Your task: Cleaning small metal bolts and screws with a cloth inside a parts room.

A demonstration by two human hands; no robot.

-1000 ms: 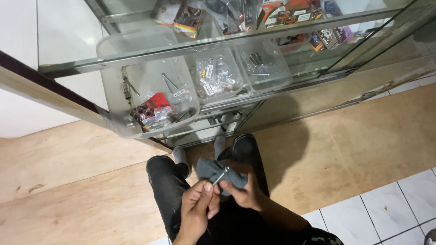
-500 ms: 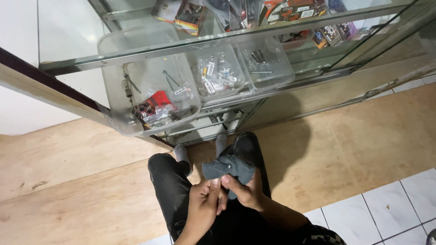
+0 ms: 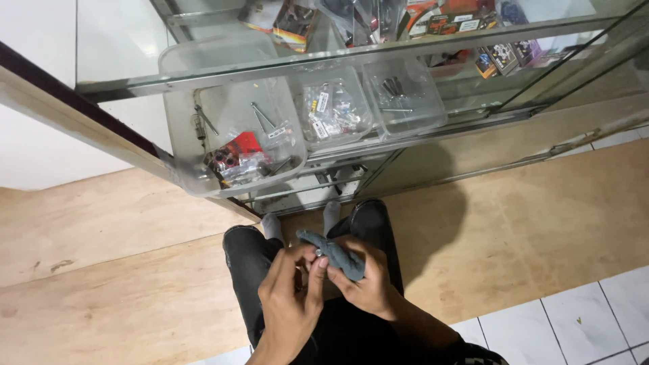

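While we look down through the head view, our two hands meet low in the centre of the frame, above dark trousers. The right hand (image 3: 368,287) is closed around a bunched grey cloth (image 3: 338,253); the left hand (image 3: 291,304) pinches a small shiny metal piece (image 3: 318,252) between thumb and fingertips, pressed against the cloth. What kind of piece it is, we cannot tell; it is too small. We judge the step in hand to be wiping the piece clean. The next move likely calls for a firm pinch while turning the piece inside the cloth. Above the hands, three clear plastic bins (image 3: 236,145) of small hardware sit on a glass display case (image 3: 419,47) in the upper half. Wooden floor (image 3: 527,223) at right, white tiles (image 3: 595,318) lower right.
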